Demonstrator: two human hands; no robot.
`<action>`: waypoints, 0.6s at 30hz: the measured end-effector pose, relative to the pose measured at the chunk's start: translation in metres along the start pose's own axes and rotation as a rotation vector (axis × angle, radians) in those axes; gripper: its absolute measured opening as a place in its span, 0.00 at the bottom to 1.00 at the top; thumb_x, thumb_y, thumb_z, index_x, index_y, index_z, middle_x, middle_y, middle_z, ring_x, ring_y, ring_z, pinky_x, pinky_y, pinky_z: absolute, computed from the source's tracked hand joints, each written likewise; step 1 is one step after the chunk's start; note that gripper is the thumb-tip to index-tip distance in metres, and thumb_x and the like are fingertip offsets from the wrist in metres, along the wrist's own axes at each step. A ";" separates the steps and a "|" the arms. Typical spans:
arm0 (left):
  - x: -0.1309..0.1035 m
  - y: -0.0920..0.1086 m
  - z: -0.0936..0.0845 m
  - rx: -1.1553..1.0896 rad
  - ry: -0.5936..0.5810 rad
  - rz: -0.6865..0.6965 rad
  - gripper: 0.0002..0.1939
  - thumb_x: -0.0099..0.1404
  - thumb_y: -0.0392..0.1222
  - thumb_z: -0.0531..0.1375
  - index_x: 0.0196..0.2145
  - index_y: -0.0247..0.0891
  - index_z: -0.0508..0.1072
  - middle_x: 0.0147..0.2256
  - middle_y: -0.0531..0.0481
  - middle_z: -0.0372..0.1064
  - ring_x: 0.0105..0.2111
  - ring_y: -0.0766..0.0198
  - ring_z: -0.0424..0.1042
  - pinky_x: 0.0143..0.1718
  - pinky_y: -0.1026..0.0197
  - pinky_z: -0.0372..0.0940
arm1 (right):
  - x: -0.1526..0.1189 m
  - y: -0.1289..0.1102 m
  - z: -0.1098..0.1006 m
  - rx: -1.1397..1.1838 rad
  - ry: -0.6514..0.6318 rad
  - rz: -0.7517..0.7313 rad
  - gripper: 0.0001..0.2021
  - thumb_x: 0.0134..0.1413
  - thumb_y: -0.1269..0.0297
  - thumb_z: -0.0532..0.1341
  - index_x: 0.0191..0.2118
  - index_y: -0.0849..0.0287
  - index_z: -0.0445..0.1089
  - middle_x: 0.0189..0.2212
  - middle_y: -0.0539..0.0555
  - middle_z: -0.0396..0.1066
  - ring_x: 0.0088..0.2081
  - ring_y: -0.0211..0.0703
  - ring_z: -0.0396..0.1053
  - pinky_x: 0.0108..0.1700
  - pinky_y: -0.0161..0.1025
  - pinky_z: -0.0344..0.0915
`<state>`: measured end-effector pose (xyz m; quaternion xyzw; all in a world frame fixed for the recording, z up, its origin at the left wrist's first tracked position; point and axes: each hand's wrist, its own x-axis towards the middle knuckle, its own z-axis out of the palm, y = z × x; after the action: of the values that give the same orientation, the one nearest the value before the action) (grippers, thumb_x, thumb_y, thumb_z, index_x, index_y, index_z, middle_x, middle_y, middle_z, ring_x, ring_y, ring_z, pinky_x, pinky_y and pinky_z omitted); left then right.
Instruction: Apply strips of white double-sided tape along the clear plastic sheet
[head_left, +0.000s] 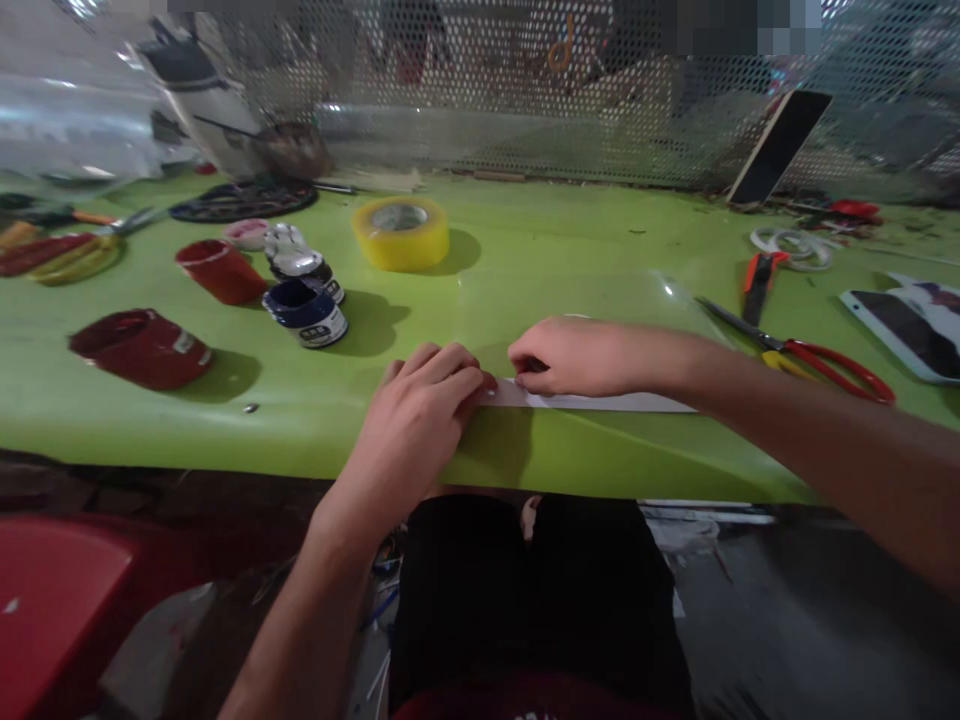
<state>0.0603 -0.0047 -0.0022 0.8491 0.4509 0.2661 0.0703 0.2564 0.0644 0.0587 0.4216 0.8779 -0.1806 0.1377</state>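
A narrow white strip (615, 403) lies along the front part of the green table, with a clear sheet (570, 295) spread behind it. My left hand (427, 405) is at the strip's left end, its fingers bent and pressed together on it. My right hand (566, 358) is curled over the strip just to the right, thumb and fingertips closed at its back edge. Whatever lies between the fingertips of either hand is too small to make out. A short gap separates the two hands, and part of the strip shows there.
Yellow tape roll (401, 234) stands behind my hands. Dark blue jar (306, 312), white-stained jar (300, 262) and red containers (142, 348) are at left. Red-handled scissors (832, 368), an orange cutter (759, 285) and a phone-like object (911, 325) lie at right. The green table's (300, 440) front edge is near my lap.
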 end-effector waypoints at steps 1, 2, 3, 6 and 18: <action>0.000 0.000 0.000 0.005 0.007 -0.004 0.07 0.73 0.35 0.57 0.40 0.39 0.75 0.42 0.48 0.73 0.44 0.56 0.67 0.46 0.52 0.64 | 0.000 0.000 0.000 0.006 -0.004 0.001 0.07 0.57 0.65 0.59 0.30 0.58 0.71 0.27 0.53 0.74 0.26 0.38 0.65 0.29 0.38 0.52; -0.001 0.000 0.000 0.015 0.009 -0.006 0.07 0.73 0.34 0.57 0.41 0.39 0.76 0.42 0.48 0.73 0.44 0.55 0.68 0.46 0.52 0.64 | 0.000 0.000 0.000 0.012 -0.006 0.007 0.06 0.57 0.65 0.59 0.31 0.58 0.72 0.28 0.53 0.74 0.26 0.38 0.64 0.29 0.38 0.52; -0.001 0.000 0.000 0.030 0.007 -0.004 0.08 0.73 0.34 0.56 0.41 0.39 0.76 0.42 0.48 0.73 0.45 0.55 0.68 0.45 0.52 0.64 | 0.000 0.000 -0.001 0.015 -0.010 0.015 0.06 0.57 0.65 0.59 0.31 0.58 0.72 0.28 0.53 0.74 0.26 0.38 0.64 0.28 0.38 0.52; -0.004 -0.001 0.001 0.113 -0.010 0.034 0.09 0.73 0.33 0.55 0.40 0.40 0.75 0.40 0.47 0.71 0.44 0.53 0.67 0.44 0.51 0.63 | -0.001 -0.002 -0.003 0.016 -0.016 0.042 0.08 0.58 0.64 0.59 0.31 0.58 0.73 0.27 0.53 0.75 0.25 0.38 0.64 0.28 0.39 0.52; -0.015 0.018 -0.002 0.326 -0.007 0.012 0.10 0.70 0.32 0.55 0.42 0.38 0.75 0.39 0.47 0.69 0.44 0.48 0.66 0.40 0.46 0.64 | -0.018 -0.017 -0.004 -0.192 0.106 0.268 0.14 0.60 0.51 0.62 0.37 0.55 0.80 0.28 0.56 0.77 0.28 0.45 0.69 0.30 0.41 0.53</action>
<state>0.0658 -0.0278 -0.0003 0.8528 0.4829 0.1868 -0.0685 0.2538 0.0435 0.0725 0.5286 0.8331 -0.0536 0.1538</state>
